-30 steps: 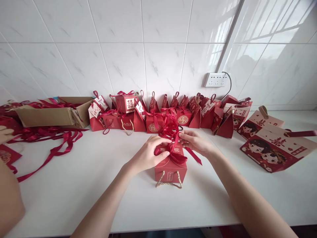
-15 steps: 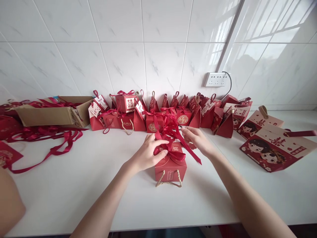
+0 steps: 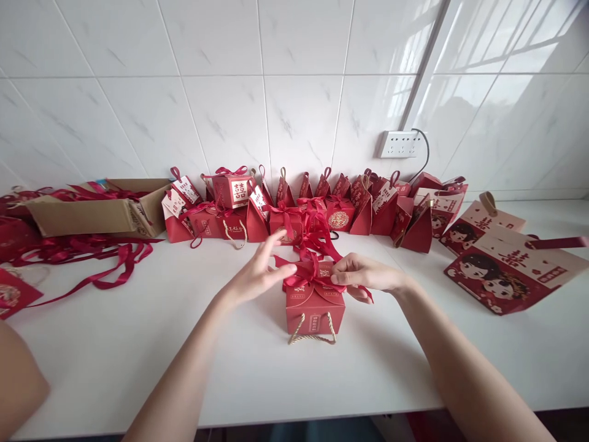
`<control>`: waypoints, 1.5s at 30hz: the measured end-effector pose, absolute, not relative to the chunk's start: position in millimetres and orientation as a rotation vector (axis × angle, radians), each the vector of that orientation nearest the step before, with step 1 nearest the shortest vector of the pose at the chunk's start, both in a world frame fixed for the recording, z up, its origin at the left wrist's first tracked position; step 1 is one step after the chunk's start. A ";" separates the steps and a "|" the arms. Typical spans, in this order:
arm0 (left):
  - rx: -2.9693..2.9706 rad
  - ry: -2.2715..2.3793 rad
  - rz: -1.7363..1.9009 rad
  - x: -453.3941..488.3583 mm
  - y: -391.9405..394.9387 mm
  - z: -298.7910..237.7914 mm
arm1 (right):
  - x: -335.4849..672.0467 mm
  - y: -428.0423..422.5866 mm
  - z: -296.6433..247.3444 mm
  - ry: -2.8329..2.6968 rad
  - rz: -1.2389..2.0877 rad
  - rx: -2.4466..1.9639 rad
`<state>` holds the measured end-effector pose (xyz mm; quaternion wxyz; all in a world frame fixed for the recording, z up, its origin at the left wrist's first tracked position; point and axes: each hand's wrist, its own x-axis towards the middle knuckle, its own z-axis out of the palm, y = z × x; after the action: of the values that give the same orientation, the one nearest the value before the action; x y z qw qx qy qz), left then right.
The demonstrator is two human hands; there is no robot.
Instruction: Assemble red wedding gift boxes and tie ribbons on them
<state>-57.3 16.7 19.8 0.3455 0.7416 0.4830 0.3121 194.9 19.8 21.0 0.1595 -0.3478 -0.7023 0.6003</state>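
A small red gift box point(image 3: 315, 312) with a gold rope handle point(image 3: 313, 337) stands in front of me on the white table. A red ribbon bow point(image 3: 313, 270) lies across its top. My right hand point(image 3: 363, 274) is closed, thumb and fingers pinching the ribbon at the bow's right side; a ribbon tail shows below its fingers. My left hand point(image 3: 257, 270) is at the bow's left side with fingers spread apart. Its thumb tip is at the left loop; whether it touches is hard to tell.
Behind the box stands a row of red gift boxes point(image 3: 338, 215) along the tiled wall. At the left are an open cardboard box point(image 3: 83, 218) of ribbons and a loose ribbon point(image 3: 113, 276). Larger printed boxes point(image 3: 501, 276) stand at the right. A person's arm point(image 3: 21, 380) shows at lower left.
My right hand has moved down and inward from the ribbon tail to the bow's right side. My left hand has shifted left off the bow, and its fingers have spread.
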 end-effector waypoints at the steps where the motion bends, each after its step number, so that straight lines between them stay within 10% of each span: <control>1: 1.868 1.321 0.880 -61.4 19.0 21.4 | 194.9 20.4 20.5 -1.997 1.724 -0.984; 9: 1.718 1.189 0.297 -72.5 16.8 38.5 | 199.3 18.5 23.6 -2.095 1.669 -1.074; 45: 1.713 0.909 0.311 -73.9 25.9 20.0 | 218.2 43.2 -4.0 -1.960 1.959 -0.825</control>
<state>-73.9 25.9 20.0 0.5551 0.7254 0.3850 0.1318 218.2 43.2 -4.0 0.1247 -0.2829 -0.6727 0.6723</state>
